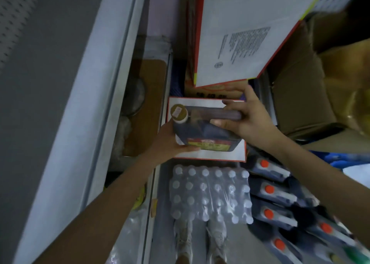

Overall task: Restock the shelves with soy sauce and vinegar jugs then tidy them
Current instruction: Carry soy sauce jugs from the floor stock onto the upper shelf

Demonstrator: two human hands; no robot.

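View downward from my head: a dark jug with a brown cap is held between both of my hands, just above a white, red-edged box. My left hand cups the jug's left side below the cap, with the thumb curled along the labelled front edge. My right hand grips the handle on the far side of the jug, fingers wrapped round it. The jug thus lies between the hands, cap to the left. A shrink-wrapped pack of clear bottles stands nearer to me, beside a row of dark bottles with orange caps on the right. A large white-faced carton lies beyond the jug, and an open brown cardboard box is to the right.
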